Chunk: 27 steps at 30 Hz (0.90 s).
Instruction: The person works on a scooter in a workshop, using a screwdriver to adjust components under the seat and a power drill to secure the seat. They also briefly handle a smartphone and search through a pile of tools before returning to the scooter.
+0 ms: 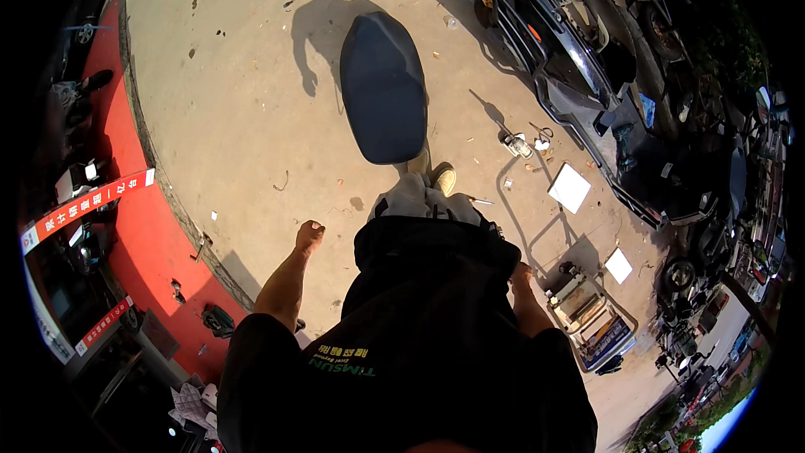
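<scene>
Hanging at my left side, my left hand point(309, 237) has its fingers curled in, with nothing visible in it. My right hand point(521, 273) is close to my right hip, partly behind dark clothing, and its fingers do not show. Ahead of my feet is a long black padded motorcycle seat point(384, 88); what is under it is hidden. Neither hand touches it. One light shoe point(445, 179) shows just below the seat. Near my right hand stands a metal-framed cart point(594, 323) with boxes and flat items in it.
A dark vehicle with a tubular metal frame point(558, 54) fills the upper right. Two white sheets point(570, 188) and small litter lie on the concrete. Several motorcycles and a loose wheel point(677, 274) crowd the right edge. Red flooring point(126, 201) and barrier tape point(92, 205) run along the left.
</scene>
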Each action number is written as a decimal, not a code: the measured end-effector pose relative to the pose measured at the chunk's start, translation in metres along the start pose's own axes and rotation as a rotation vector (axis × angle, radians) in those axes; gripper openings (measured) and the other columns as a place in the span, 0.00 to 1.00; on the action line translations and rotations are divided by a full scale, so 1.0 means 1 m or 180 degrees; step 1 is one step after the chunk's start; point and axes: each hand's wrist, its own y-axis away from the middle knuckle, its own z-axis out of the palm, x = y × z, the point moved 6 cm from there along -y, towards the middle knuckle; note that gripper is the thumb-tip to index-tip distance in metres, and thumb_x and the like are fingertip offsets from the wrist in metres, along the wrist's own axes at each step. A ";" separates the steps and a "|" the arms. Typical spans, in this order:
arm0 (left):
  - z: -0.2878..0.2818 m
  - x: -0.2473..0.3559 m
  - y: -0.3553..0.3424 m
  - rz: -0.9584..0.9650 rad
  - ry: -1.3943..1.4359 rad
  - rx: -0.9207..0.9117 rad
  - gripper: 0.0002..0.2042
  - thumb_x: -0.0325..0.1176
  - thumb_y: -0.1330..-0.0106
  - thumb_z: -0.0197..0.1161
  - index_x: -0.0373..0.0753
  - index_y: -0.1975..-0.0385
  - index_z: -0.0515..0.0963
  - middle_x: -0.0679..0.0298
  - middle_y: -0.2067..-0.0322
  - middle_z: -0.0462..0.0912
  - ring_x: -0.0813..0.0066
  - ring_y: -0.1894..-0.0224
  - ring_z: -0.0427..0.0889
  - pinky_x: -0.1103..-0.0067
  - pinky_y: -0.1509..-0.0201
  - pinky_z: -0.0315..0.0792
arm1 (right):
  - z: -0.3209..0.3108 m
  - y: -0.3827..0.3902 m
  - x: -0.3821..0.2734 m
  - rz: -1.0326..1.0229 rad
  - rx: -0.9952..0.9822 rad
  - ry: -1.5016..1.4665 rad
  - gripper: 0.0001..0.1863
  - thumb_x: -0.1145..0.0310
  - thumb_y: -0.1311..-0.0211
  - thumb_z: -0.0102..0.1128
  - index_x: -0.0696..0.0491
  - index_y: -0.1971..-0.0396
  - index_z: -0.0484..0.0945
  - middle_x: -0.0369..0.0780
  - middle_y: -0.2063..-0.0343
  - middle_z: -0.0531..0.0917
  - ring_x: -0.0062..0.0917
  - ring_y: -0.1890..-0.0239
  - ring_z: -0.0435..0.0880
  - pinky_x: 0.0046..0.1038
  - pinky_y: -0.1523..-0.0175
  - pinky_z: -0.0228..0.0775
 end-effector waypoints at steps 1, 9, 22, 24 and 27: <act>0.035 -0.010 0.027 -0.0660 0.1172 -0.0115 0.13 0.37 0.31 0.58 0.39 0.78 0.76 0.60 0.85 0.77 0.65 0.84 0.75 0.67 0.77 0.71 | -0.007 -0.018 0.010 -0.0323 0.0151 0.0038 0.20 0.55 0.35 0.64 0.52 0.52 0.90 0.44 0.59 0.91 0.39 0.61 0.92 0.38 0.62 0.86; 0.071 0.053 0.076 -0.0943 0.1844 -0.0776 0.17 0.35 0.32 0.70 0.35 0.47 0.78 0.63 0.64 0.86 0.69 0.71 0.88 0.75 0.71 0.77 | 0.031 0.001 -0.181 -0.1626 -0.0618 -0.1120 0.22 0.56 0.26 0.60 0.57 0.43 0.81 0.44 0.63 0.89 0.28 0.68 0.91 0.28 0.67 0.83; -0.024 0.234 -0.085 0.0214 0.2645 -0.0067 0.21 0.36 0.29 0.65 0.29 0.41 0.77 0.55 0.56 0.86 0.70 0.64 0.88 0.75 0.63 0.79 | 0.072 0.085 -0.362 -0.2289 -0.0965 -0.0357 0.21 0.59 0.27 0.62 0.56 0.41 0.81 0.43 0.61 0.88 0.26 0.69 0.90 0.27 0.67 0.81; 0.006 0.228 -0.094 -0.0273 0.3253 -0.0204 0.22 0.35 0.30 0.66 0.28 0.41 0.77 0.55 0.57 0.86 0.69 0.64 0.88 0.75 0.64 0.80 | 0.060 0.102 -0.390 -0.2263 -0.1006 -0.0428 0.23 0.60 0.26 0.61 0.59 0.40 0.79 0.45 0.58 0.87 0.27 0.65 0.89 0.28 0.66 0.82; 0.034 0.207 -0.106 -0.1020 0.3748 -0.0010 0.24 0.35 0.32 0.67 0.28 0.39 0.75 0.56 0.59 0.84 0.70 0.67 0.84 0.75 0.66 0.78 | 0.046 0.113 -0.431 -0.2174 -0.0983 -0.0437 0.23 0.62 0.26 0.61 0.61 0.39 0.77 0.45 0.57 0.86 0.30 0.64 0.89 0.28 0.66 0.82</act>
